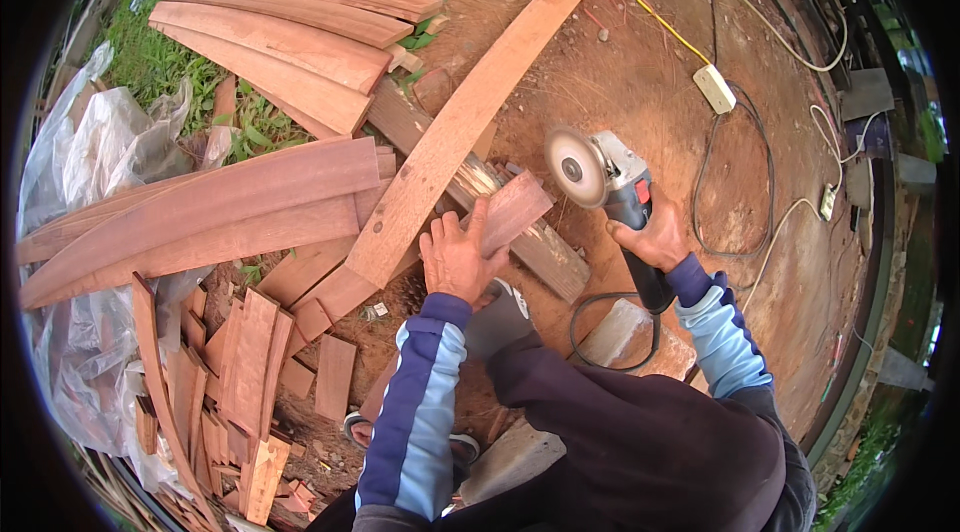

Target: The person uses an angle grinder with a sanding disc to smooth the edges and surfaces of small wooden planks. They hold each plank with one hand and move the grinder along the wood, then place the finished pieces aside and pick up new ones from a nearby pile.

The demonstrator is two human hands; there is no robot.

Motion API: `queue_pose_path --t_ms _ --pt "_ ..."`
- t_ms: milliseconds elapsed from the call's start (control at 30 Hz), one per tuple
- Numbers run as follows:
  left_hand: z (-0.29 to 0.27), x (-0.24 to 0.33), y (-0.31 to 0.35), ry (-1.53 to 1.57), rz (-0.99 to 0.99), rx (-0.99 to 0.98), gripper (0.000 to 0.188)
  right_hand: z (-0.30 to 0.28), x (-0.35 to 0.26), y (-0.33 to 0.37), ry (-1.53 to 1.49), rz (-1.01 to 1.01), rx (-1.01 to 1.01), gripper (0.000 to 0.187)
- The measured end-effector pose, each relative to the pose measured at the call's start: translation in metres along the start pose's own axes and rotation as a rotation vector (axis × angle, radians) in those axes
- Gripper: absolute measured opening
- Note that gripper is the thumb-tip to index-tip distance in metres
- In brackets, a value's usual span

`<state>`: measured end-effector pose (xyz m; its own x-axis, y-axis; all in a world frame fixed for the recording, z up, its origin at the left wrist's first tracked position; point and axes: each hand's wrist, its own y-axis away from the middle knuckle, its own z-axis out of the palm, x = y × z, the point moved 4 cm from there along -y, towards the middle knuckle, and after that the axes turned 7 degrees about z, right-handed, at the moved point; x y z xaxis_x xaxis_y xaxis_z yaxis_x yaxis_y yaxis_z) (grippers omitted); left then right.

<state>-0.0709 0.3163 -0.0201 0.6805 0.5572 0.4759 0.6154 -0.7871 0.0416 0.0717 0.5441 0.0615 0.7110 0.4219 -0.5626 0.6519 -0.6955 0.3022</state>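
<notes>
1. In the head view, I see the right hand wrapped around a grinder, its disc ahead-left of that hand.
2. The left hand holds a short board; a long board slants beyond it.

1. Soft, even daylight spreading over the brown dirt, shadows faint!
2. Pale sheen on the plastic sheeting, and the dark clothing swallows detail.
3. Crisp on the angle grinder; toward the rim, straight lines bow, softening into black corners.
</notes>
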Motion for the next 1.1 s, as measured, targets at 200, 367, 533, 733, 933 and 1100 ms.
queue_pose_path --t_ms 200,367,533,733,933,1100 --pt "0.002 0.0 0.0 -0.002 -0.033 -0.025 0.076 0.0 0.01 0.0 0.062 -0.044 -0.045 0.059" --pt "0.005 -0.004 0.001 -0.015 -0.003 0.012 0.078 -0.006 0.003 0.004 0.108 -0.011 -0.13 0.061" --pt "0.004 -0.003 -0.001 -0.014 -0.003 0.011 0.077 -0.003 0.017 0.007 0.067 -0.047 -0.121 0.063" --pt "0.001 -0.003 -0.003 -0.029 -0.016 -0.007 0.075 -0.001 0.025 0.009 0.098 -0.021 -0.128 0.062" --pt "0.0 0.0 -0.004 -0.028 -0.013 -0.027 0.076 0.0 0.027 0.013 0.111 0.007 -0.139 0.061" --pt "-0.001 0.0 -0.003 -0.019 -0.018 -0.043 0.078 0.002 0.027 0.015 0.147 -0.005 -0.147 0.061"
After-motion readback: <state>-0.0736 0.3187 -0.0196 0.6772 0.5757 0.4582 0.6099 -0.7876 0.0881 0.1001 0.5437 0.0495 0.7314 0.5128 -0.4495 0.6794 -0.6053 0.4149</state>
